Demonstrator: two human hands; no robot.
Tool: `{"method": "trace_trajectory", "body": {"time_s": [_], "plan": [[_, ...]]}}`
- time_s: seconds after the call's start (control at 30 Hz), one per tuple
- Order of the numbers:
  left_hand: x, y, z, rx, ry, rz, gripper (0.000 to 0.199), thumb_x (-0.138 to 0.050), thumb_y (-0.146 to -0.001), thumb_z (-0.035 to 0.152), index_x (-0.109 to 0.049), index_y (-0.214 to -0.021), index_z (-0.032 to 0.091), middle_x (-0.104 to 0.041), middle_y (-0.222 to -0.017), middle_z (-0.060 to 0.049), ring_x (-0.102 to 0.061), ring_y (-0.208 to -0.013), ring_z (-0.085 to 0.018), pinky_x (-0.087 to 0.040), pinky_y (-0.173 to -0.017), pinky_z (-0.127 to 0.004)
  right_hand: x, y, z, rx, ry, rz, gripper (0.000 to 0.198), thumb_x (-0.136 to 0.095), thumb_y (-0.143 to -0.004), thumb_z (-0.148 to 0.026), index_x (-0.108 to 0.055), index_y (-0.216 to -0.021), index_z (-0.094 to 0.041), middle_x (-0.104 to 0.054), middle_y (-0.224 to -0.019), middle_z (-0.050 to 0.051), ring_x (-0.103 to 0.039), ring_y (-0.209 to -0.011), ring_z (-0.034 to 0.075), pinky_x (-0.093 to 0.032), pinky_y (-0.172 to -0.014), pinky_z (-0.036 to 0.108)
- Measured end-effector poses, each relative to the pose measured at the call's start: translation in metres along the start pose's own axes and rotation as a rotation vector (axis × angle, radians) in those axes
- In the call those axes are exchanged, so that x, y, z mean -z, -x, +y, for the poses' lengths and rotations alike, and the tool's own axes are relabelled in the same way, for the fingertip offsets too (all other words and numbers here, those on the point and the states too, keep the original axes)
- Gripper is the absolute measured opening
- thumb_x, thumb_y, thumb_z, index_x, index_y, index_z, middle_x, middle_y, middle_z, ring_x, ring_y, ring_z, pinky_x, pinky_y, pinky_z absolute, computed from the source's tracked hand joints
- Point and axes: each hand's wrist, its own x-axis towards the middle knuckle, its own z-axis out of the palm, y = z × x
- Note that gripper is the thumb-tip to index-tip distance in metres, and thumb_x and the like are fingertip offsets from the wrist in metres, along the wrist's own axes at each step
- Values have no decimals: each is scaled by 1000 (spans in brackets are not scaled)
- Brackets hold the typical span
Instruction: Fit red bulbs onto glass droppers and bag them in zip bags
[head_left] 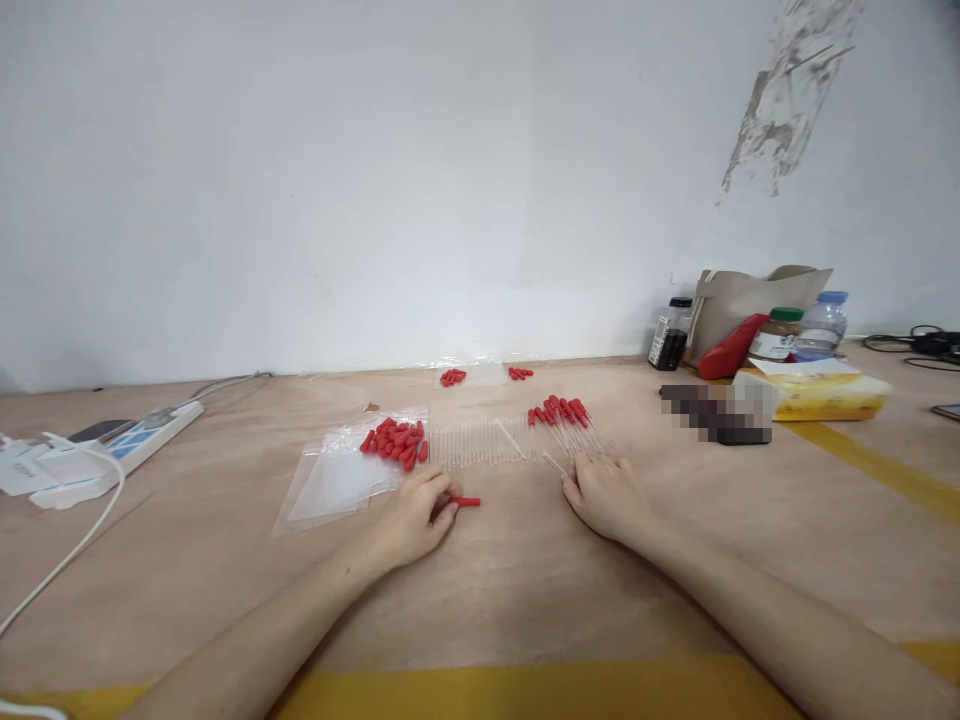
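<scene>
My left hand (420, 515) is closed on a red rubber dropper bulb (469, 501), which points to the right just above or on the table. Between thumb and fingers, my right hand (609, 497) pinches a thin clear glass tube (553, 463) that slants up to the left. A row of similar glass tubes (465, 442) lies between the hands, one of them slanted across the others. Beyond my left hand is a heap of loose red bulbs (394, 440) on clear plastic bags (322, 485). Droppers with red bulbs fitted (566, 410) lie fanned beyond my right hand.
Near the wall, two small groups of red bulbs (453, 378) lie by clear plastic. At left is a power strip (142, 450) with a white cable. Bottles (670, 335), a beige bag (739, 300) and a yellow tissue pack (825, 395) stand at right, behind a blurred dark object.
</scene>
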Motion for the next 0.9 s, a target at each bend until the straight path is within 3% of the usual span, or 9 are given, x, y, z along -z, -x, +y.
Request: {"method": "trace_trajectory", "body": {"time_s": [0.2, 0.37, 0.5, 0.6, 0.9], "plan": [[-17, 1, 1, 76, 82, -9, 7, -56, -75, 22, -51, -73, 17, -53, -69, 0, -50, -65, -15, -39, -58, -26, 2, 2, -1, 63, -45, 61, 23, -32, -85, -25, -52, -82, -13, -61, -82, 13, -54, -80, 25, -29, -71, 36], [-21, -1, 4, 73, 149, 17, 15, -49, -84, 23, -58, -96, 19, -56, -83, -3, -53, -77, -16, -42, -71, -29, 4, 3, -6, 234, -386, 168, 17, -32, -87, -21, -47, -82, -16, -62, -79, 6, -55, -71, 17, -31, -75, 32], [-25, 0, 12, 41, 229, 33, 20, -43, -88, 25, -61, -91, 20, -54, -84, -3, -52, -80, -16, -42, -73, -29, 4, 8, -15, 360, -572, 209, 22, -33, -88, -21, -50, -100, -16, -65, -86, 7, -57, -77, 16, -31, -78, 32], [-28, 0, 16, 74, 342, 49, 19, -42, -88, 27, -59, -91, 18, -57, -86, -4, -54, -81, -16, -43, -74, -29, 5, 12, -20, 434, -577, 191, 28, -32, -89, -23, -52, -108, -19, -66, -92, 7, -58, -80, 16, -28, -81, 34], [-30, 0, 19, 125, 507, 18, 19, -44, -87, 29, -57, -94, 18, -63, -89, -2, -57, -83, -16, -45, -76, -28, 10, 16, -25, 514, -550, 157, 27, -33, -89, -20, -58, -99, -20, -67, -91, 5, -57, -75, 14, -26, -78, 32]]}}
